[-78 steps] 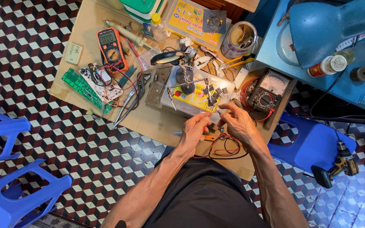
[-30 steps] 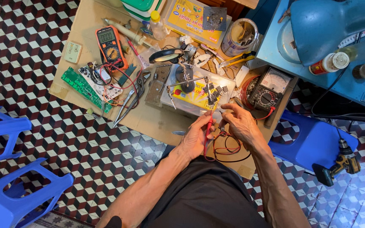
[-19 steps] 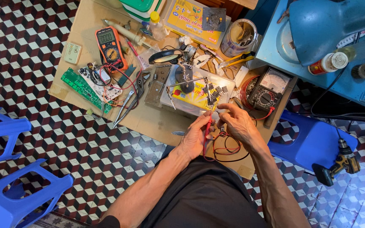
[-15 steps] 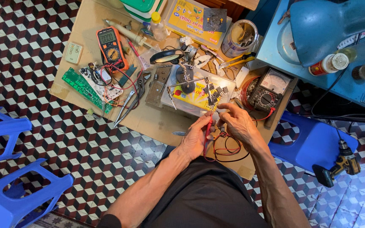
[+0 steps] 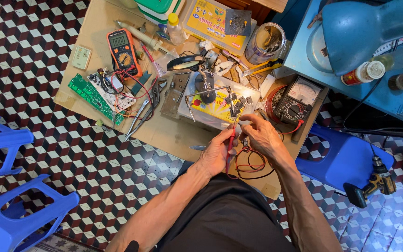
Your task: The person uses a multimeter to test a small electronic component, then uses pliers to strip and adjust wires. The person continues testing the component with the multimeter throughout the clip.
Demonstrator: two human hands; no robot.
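My left hand (image 5: 216,154) grips a red test probe (image 5: 231,139) near the front edge of a low brown board (image 5: 164,133) laid on the floor. My right hand (image 5: 260,135) is close beside it, fingers pinched on a small dark component that is too small to make out. Red and black leads (image 5: 250,164) loop under both hands and run toward an analog meter (image 5: 297,99) at the right. Several small black parts (image 5: 237,102) lie on a clear box with a yellow label just beyond my fingers.
A digital multimeter (image 5: 123,49), a green circuit board (image 5: 89,95), pliers (image 5: 143,112), a magnifier stand (image 5: 190,65) and a tin can (image 5: 267,42) crowd the board. Blue stools (image 5: 10,205) stand at left and another (image 5: 346,158) at right, by a cordless drill (image 5: 374,184). A blue table (image 5: 364,56) is upper right.
My left hand has taken up the red probe and brought it to the part held by my right hand; since about a second ago both hands have barely moved.
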